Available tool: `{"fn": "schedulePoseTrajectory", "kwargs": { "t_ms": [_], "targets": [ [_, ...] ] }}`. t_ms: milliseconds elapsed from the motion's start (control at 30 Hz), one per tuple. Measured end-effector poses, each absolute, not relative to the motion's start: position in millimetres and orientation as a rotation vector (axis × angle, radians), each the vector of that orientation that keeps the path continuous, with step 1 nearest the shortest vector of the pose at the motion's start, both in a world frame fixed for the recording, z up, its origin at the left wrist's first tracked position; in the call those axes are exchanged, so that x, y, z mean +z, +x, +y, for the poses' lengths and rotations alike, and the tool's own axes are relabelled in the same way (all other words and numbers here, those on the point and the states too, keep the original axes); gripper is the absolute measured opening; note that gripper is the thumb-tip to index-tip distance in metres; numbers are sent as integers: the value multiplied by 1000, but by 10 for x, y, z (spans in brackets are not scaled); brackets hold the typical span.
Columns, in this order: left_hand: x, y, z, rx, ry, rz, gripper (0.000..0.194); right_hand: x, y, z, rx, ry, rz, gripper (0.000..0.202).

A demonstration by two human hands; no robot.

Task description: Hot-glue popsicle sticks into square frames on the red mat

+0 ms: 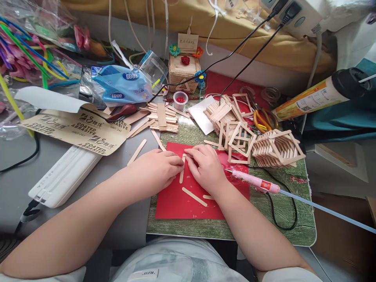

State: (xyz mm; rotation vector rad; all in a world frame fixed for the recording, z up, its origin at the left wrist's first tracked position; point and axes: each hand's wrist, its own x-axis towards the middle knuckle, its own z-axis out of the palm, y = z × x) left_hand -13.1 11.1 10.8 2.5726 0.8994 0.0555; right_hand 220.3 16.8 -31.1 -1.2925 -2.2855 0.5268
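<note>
My left hand (157, 170) rests over the red sheet (173, 205), its closed fingertips at a wooden craft stick (181, 176). From the other side, my right hand (205, 166) has curled fingers pressed at the upper end of that stick. Another stick seems to meet it there, mostly hidden by the right fingers. Below the hands, a loose craft stick (194, 197) lies slanted on the sheet. A further stick (208, 197) is partly covered by my right wrist. Right of my right hand lies a pink glue gun (252, 180) with a long glue stick.
Stick frames (276, 149) are stacked at the right, beside a heap of frames (237, 135). Craft sticks (170, 123) lie piled behind the hands. Sandpaper (79, 127) rests over a white power bank-like bar (66, 176). A cup (317, 96) leans at right; black cords cross the back.
</note>
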Motion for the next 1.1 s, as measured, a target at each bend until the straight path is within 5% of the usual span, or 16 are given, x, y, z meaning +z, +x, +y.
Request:
{"fn": "schedulePoseTrajectory", "kwargs": {
  "t_ms": [433, 633, 767, 1100],
  "targets": [
    [81, -150, 111, 148, 2612, 838, 27, -343, 2182, 184, 501, -1305, -2280, 18],
    [59, -156, 185, 250, 2566, 821, 26, 123, 2316, 62, 371, -1197, -2171, 20],
    [74, -160, 242, 266, 2620, 817, 28, 378, 2493, -234, 598, -1195, -2292, 9],
    [161, -193, 262, 340, 2737, 898, 26, -46, 2591, -1009, 714, -1200, -2159, 18]
  ]
}}
